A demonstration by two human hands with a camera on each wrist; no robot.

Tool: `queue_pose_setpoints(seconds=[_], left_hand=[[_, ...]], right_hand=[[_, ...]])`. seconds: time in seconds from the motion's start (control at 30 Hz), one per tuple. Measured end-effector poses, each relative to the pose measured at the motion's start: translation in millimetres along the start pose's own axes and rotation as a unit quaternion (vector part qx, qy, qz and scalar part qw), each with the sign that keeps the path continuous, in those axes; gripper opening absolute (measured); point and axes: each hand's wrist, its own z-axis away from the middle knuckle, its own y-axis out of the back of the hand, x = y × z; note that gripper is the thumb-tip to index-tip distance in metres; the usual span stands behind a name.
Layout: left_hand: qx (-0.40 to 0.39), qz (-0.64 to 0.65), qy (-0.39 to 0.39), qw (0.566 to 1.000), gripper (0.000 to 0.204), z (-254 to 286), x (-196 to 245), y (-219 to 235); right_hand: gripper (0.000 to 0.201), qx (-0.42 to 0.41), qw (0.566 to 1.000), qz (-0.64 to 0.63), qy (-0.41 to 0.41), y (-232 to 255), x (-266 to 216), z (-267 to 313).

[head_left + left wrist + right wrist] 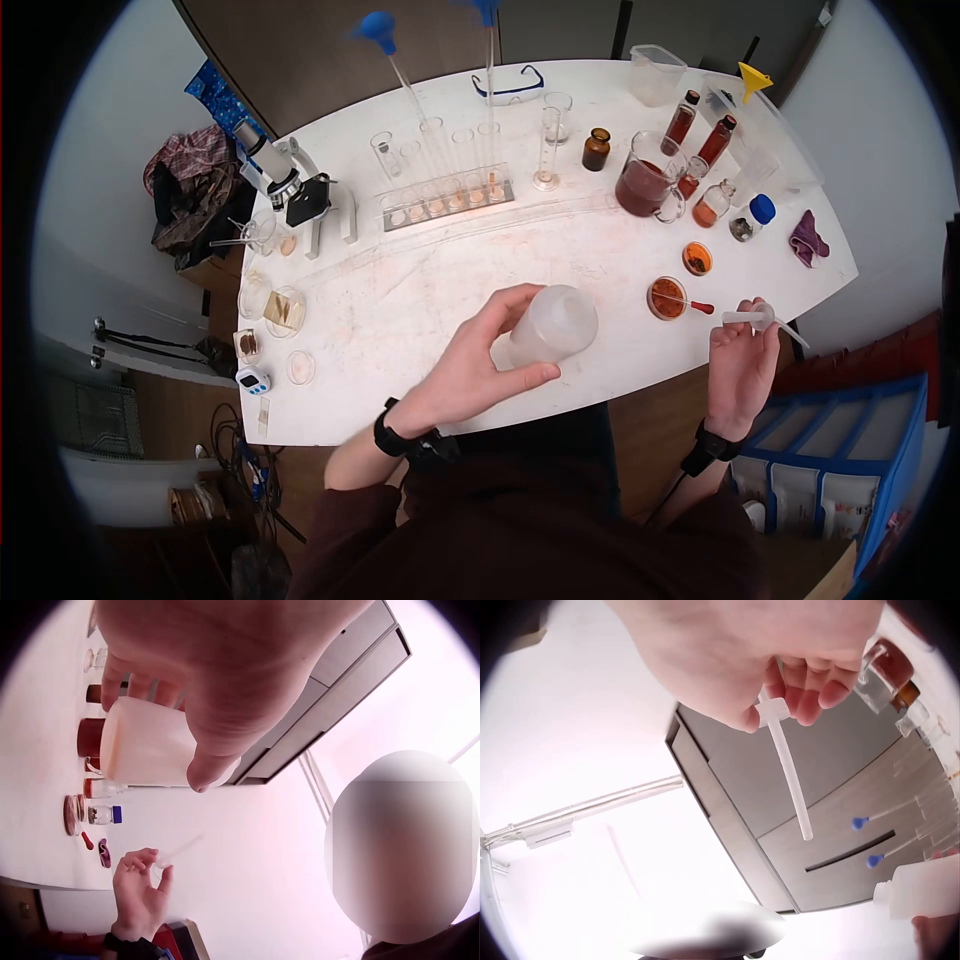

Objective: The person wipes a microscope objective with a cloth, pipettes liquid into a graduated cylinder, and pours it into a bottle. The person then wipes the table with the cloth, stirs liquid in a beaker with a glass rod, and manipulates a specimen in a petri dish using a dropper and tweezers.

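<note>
My left hand (480, 365) grips a translucent white plastic bottle (560, 325) over the table's front edge, thumb on the near side and fingers round the far side. In the right wrist view the bottle (928, 889) shows a narrow bare neck. Off to the right, my right hand (740, 370) pinches a white squeeze-bottle cap (772, 711) between thumb and fingers, with a thin plastic tube (789, 780) running out of it. Cap and bottle are well apart. Nearest the right hand on the table lies a red-bulbed dropper (702, 308), its tip in a dish of orange-brown bits (666, 298).
A jug of dark red liquid (640, 190), several small bottles and a purple cloth (808, 240) stand at the right. At the back is a test tube rack (450, 205) with long blue-bulbed pipettes (378, 30). A microscope (290, 185) and small dishes line the left side.
</note>
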Motion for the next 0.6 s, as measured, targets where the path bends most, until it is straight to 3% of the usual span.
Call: queue_pose_setpoints(seconds=[0.07,0.17,0.27,0.53,0.6], left_hand=[[0.013,0.011,0.009,1.000,0.078,19,-7,-6],[0.037,0.038,0.009,0.999,0.083,43,-17,-15],[0.071,0.049,-0.006,0.996,0.082,59,-25,-16],[0.123,0.068,-0.046,0.989,0.076,78,-35,-5],[0.118,0.066,-0.042,0.990,0.076,79,-36,-3]], right_hand=[[0.045,-0.024,0.999,0.025,0.005,-38,11,-5],[0.055,-0.145,0.967,0.205,0.032,-93,27,-9],[0.055,-0.196,0.938,0.287,0.013,-111,38,-13],[0.051,-0.251,0.902,0.352,-0.015,-125,55,-8],[0.050,-0.311,0.859,0.406,0.005,-139,62,-3]])
